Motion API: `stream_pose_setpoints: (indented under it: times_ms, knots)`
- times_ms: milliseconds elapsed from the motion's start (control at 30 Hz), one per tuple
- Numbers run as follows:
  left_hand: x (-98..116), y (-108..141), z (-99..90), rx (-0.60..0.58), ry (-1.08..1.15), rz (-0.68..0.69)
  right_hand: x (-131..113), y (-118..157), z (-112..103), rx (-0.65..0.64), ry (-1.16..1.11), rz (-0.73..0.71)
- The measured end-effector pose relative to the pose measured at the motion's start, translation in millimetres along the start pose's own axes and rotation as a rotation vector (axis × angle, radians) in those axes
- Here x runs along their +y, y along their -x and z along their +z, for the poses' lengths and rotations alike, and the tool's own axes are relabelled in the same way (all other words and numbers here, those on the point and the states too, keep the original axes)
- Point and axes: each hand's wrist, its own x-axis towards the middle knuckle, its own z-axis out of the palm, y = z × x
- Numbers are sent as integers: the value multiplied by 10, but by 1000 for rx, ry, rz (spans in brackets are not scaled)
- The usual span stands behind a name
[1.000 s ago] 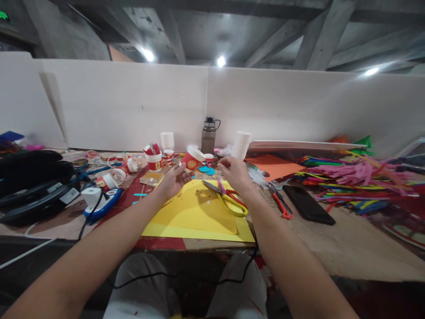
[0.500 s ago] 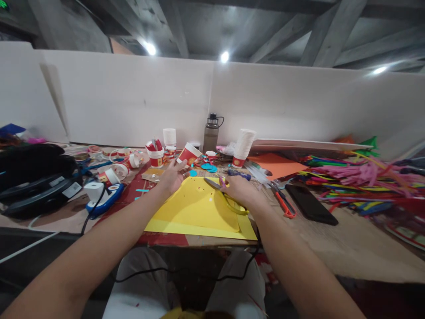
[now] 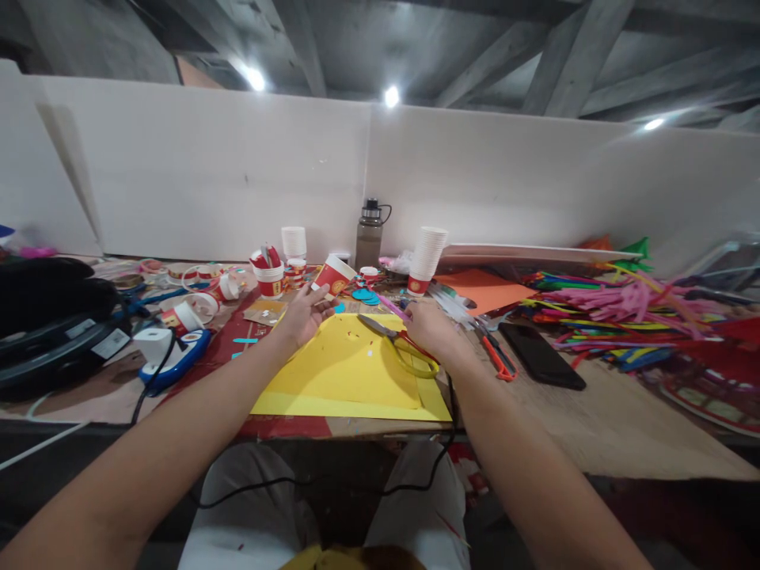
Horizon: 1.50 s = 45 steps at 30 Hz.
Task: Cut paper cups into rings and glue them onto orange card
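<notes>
My left hand (image 3: 305, 317) grips a red and white paper cup (image 3: 334, 277) near its base. The cup is tilted, with its white rim toward the upper right. In my right hand (image 3: 431, 328) is a slim pink pen-like stick (image 3: 392, 305), its free end toward the upper left. Scissors (image 3: 409, 356) with yellow handles lie just under and beside my right hand on yellow sheets (image 3: 338, 372). Small dark and white scraps are scattered over the yellow surface. Blue paper discs (image 3: 365, 296) lie beyond it, between my hands.
A cup stack (image 3: 427, 261) and a water bottle (image 3: 369, 237) stand at the back. Rightward lie an orange-handled cutter (image 3: 499, 356), a phone (image 3: 540, 355) and pipe cleaners (image 3: 629, 305). Leftward are a power strip (image 3: 175, 360) and a cup holding red items (image 3: 269, 279).
The pink stick now extends from my right hand toward the upper left. More of the scissors shows beneath that hand. My left hand still holds the cup, and the view has shifted slightly.
</notes>
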Motion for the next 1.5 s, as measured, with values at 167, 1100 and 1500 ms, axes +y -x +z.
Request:
stream_pose_setpoints:
  times_ms: [167,1100,1500]
  knots:
    - [0,8,-15,-27,-25,-43,147,73,-72,81,-29,26]
    - [197,58,-73,-408,-894,70,-17,80,-268,262,-813,-160]
    - [65,93,125,-383,-288,131,-654,-37,136,204,-736,-389]
